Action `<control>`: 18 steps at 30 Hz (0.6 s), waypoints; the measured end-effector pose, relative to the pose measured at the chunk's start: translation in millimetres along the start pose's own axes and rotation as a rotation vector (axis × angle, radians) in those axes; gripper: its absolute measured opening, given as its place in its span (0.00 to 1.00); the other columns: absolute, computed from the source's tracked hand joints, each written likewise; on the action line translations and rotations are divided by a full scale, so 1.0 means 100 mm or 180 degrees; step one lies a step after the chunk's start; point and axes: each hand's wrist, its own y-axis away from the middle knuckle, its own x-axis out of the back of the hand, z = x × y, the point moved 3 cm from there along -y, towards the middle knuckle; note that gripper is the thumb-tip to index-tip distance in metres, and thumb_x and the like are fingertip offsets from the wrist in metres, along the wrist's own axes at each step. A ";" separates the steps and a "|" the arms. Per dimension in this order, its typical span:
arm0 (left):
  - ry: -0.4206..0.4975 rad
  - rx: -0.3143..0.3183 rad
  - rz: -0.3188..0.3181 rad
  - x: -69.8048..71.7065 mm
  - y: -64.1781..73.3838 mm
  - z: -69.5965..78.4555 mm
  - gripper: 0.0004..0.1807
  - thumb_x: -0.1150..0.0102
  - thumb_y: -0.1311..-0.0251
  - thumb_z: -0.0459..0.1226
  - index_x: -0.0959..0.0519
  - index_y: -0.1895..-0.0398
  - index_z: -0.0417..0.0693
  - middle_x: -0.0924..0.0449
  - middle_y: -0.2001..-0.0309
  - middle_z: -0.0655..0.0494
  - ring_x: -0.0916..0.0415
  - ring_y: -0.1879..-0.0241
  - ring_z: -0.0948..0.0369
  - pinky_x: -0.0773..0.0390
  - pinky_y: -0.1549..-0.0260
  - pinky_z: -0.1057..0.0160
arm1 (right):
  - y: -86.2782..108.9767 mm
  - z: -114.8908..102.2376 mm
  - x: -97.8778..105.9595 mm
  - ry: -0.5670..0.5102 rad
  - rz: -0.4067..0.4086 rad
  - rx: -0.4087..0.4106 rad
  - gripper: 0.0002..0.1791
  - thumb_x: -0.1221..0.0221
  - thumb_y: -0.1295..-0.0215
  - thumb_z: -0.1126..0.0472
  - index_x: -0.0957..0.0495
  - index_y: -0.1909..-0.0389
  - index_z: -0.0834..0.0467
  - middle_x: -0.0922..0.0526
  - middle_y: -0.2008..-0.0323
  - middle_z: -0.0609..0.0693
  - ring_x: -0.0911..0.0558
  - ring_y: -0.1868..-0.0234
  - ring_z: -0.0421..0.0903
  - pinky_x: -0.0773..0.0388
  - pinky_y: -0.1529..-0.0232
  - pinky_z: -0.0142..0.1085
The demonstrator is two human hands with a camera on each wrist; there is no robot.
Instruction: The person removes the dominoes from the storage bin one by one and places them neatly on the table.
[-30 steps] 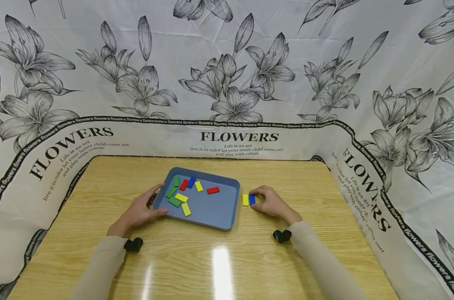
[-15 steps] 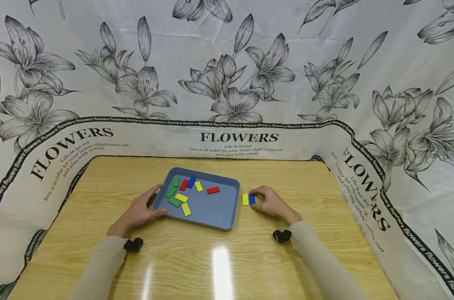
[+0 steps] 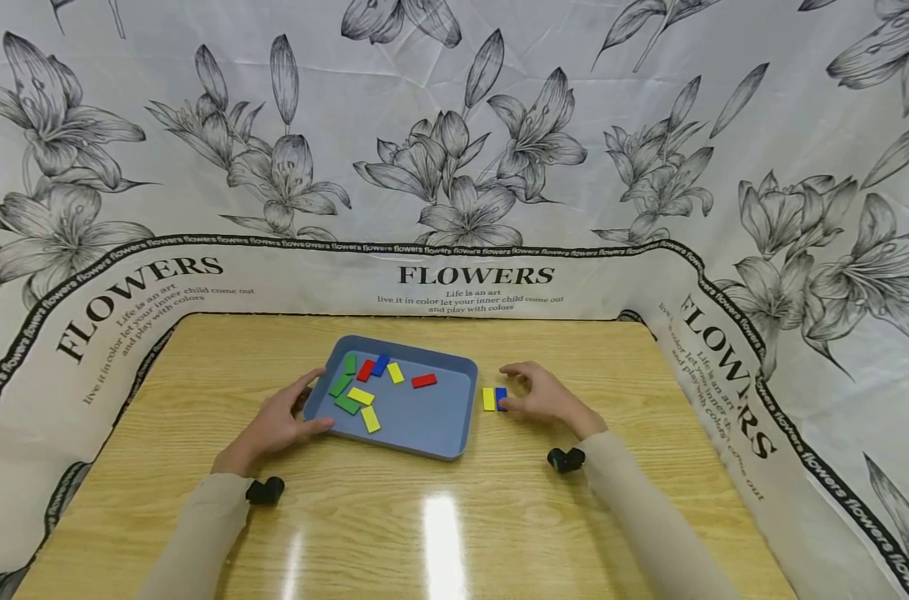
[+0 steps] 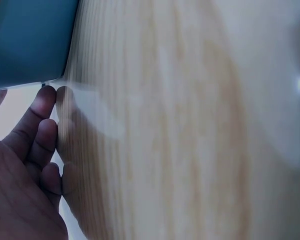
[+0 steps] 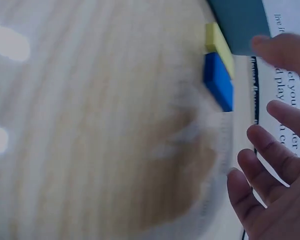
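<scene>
A blue-grey tray [image 3: 424, 429] lies slightly turned on the table, and my left hand [image 3: 277, 425] holds its left end, thumb at the near rim and fingers along the left side. In the left wrist view, fingertips [image 4: 46, 97] are right at the tray's underside edge. To the right of the tray, a yellow block [image 3: 488, 399] and a blue block [image 3: 501, 395] lie side by side. My right hand [image 3: 547, 396] hovers by the blue block with thumb and fingers spread; the right wrist view has that blue block [image 5: 217, 80] standing apart from the fingers.
Inside the tray are several flat blocks: green [image 3: 341, 385], red [image 3: 424, 381], blue [image 3: 380, 365] and yellow [image 3: 370, 419]. A flower-print cloth [image 3: 476, 287] walls the wooden table [image 3: 349, 533] at the back and sides.
My right thumb and fingers have parted from their pinch on the blue block, which stays beside the yellow one. The left hand and tray keep their places.
</scene>
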 end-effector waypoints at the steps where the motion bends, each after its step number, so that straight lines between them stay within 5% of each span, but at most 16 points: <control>1: 0.0011 0.0001 0.0002 0.00 0.00 0.00 0.51 0.27 0.41 0.53 0.44 0.18 0.54 0.19 0.42 0.45 0.21 0.49 0.55 0.26 0.45 0.44 | -0.01 -0.02 0.02 -0.0034 -0.0001 -0.0002 0.38 0.30 0.36 0.50 0.28 0.30 0.64 0.23 0.36 0.64 0.25 0.36 0.65 0.30 0.35 0.60; 8: 0.0003 0.0005 0.0005 0.01 0.01 0.00 0.51 0.27 0.40 0.51 0.44 0.18 0.52 0.19 0.42 0.44 0.20 0.50 0.56 0.25 0.46 0.45 | -0.19 -0.29 0.13 -0.0241 0.0010 -0.0027 0.43 0.33 0.34 0.44 0.35 0.24 0.58 0.30 0.29 0.63 0.30 0.30 0.64 0.28 0.36 0.60; 18: -0.0031 0.0063 -0.0017 0.02 0.00 0.01 0.52 0.28 0.40 0.54 0.44 0.18 0.54 0.20 0.40 0.43 0.21 0.47 0.53 0.27 0.42 0.41 | -0.54 -0.78 0.03 -0.0296 -0.0179 0.0335 0.44 0.32 0.35 0.42 0.36 0.22 0.53 0.33 0.26 0.62 0.33 0.27 0.63 0.30 0.34 0.60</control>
